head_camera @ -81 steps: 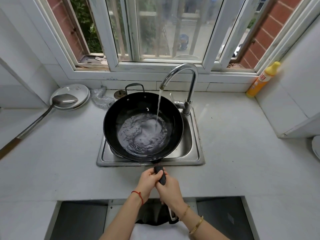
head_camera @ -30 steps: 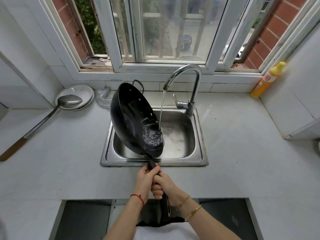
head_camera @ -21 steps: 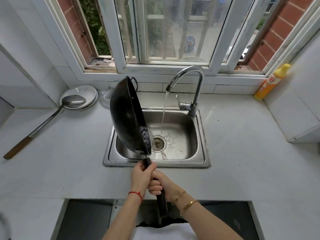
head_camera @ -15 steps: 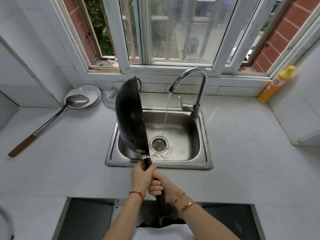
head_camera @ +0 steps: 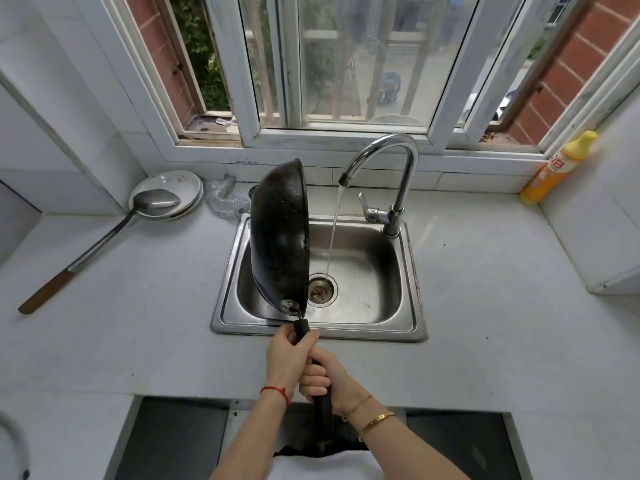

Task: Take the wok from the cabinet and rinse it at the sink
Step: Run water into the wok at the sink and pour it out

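The black wok (head_camera: pixel 278 237) stands on edge over the left half of the steel sink (head_camera: pixel 410 271), its dark underside facing me and its inside hidden. Both hands grip its long black handle: my left hand (head_camera: pixel 289 355) is nearer the pan, my right hand (head_camera: pixel 323 377) just behind it. The chrome tap (head_camera: pixel 401 168) runs, and its stream falls past the wok's right rim straight into the drain (head_camera: pixel 320 289) without touching the pan.
A metal ladle (head_camera: pixel 104 233) with a wooden grip rests on a white plate (head_camera: pixel 185 188) at the back left. Crumpled plastic (head_camera: pixel 223 200) lies behind the sink. A yellow bottle (head_camera: pixel 557 168) stands at the back right corner. Open cabinet space lies below the counter edge.
The wok was flat under the tap, filling with water. It has been tipped up to the left until it stands on edge, and the water has poured out into the sink.
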{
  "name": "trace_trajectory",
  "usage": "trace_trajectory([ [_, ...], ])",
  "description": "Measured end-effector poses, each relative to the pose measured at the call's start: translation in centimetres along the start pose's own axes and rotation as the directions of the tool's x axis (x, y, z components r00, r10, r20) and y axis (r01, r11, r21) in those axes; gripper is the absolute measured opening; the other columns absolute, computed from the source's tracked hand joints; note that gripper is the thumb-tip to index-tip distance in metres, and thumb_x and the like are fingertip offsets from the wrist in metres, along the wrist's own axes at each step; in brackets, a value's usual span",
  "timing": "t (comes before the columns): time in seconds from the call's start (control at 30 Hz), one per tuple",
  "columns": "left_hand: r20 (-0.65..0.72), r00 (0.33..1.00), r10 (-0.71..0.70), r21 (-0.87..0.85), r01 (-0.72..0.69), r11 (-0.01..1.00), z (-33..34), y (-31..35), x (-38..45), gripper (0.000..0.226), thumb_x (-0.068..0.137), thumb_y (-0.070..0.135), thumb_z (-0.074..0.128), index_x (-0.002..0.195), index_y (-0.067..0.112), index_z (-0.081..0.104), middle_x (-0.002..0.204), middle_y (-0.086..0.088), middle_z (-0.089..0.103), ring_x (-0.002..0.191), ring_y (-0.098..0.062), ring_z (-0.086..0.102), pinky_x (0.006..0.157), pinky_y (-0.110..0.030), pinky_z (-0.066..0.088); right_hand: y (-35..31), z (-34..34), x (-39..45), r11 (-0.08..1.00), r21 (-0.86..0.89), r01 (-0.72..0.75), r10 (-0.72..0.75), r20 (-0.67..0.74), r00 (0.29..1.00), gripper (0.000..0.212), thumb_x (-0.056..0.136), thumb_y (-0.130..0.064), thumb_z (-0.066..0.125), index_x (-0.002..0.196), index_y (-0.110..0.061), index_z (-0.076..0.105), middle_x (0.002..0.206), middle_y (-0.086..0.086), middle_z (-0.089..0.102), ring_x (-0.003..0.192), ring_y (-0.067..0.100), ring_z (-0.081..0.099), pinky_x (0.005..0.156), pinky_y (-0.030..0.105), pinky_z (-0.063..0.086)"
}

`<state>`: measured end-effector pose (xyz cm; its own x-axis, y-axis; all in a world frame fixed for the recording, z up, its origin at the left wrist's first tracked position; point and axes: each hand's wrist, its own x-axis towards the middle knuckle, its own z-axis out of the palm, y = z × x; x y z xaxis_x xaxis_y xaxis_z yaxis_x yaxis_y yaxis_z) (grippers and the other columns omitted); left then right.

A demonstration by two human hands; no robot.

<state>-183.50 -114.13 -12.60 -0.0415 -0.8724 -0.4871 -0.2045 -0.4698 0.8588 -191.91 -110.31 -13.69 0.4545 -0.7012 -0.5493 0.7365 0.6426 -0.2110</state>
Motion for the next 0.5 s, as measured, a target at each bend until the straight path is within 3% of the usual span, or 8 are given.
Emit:
trace_trajectory([
  [0.1, 0.186, 0.975, -0.121, -0.214, 0.161, 0.963, -0.4, 0.3, 0.1, 0.02, 0.088, 0.024, 0.065, 0.083, 0.005, 0.064, 0.071, -0.003, 0.066, 0.069, -0.016, 0.061, 0.065, -0.024, 0.051, 0.0, -0.4, 0.1, 1.0, 0.024, -0.006, 0.005, 0.033, 0.999, 0.049, 0.089, -0.014, 0.046, 0.045, -0.02, 0.026, 0.028, -0.004, 0.032, 0.018, 0.006, 0.031, 0.023, 0.014, 0.019],
  [0.2, 0.398, 0.899, -0.181, -0.415, 0.352, 0.839, -0.9, 0.6, 0.1, 0.025, 0.097, 0.024, 0.051, 0.097, 0.003, 0.065, 0.078, -0.006, 0.063, 0.076, -0.017, 0.059, 0.073, -0.024, 0.047, -0.1, -0.8, 0.0, 0.995, 0.095, -0.041, 0.034, 0.068, 0.997, 0.046, 0.091, -0.01, 0.04, 0.053, -0.021, 0.017, 0.027, -0.003, 0.032, 0.018, 0.008, 0.032, 0.022, 0.013, 0.022],
  [0.37, 0.333, 0.933, -0.136, -0.344, 0.254, 0.904, -0.8, 0.1, 0.3, 0.018, 0.097, 0.012, 0.052, 0.091, 0.001, 0.065, 0.083, -0.009, 0.061, 0.078, -0.019, 0.056, 0.072, -0.026, 0.044, -0.2, -1.8, 0.0, 0.999, -0.026, -0.04, 0.041, 0.056, 0.998, 0.049, 0.091, -0.015, 0.043, 0.043, -0.017, 0.034, 0.03, -0.005, 0.032, 0.021, 0.006, 0.032, 0.024, 0.015, 0.023],
  [0.5, 0.292, 0.94, -0.175, -0.249, 0.252, 0.935, -0.3, -0.3, 0.5, 0.02, 0.096, 0.016, 0.056, 0.091, -0.001, 0.066, 0.08, -0.012, 0.064, 0.062, -0.019, 0.054, 0.06, -0.027, 0.042, -0.6, -1.9, -1.0, 0.952, -0.305, -0.037, 0.018, -0.064, 0.998, 0.034, 0.088, -0.024, 0.051, 0.056, -0.018, 0.045, 0.043, -0.004, 0.037, 0.035, 0.008, 0.036, 0.038, 0.018, 0.032],
])
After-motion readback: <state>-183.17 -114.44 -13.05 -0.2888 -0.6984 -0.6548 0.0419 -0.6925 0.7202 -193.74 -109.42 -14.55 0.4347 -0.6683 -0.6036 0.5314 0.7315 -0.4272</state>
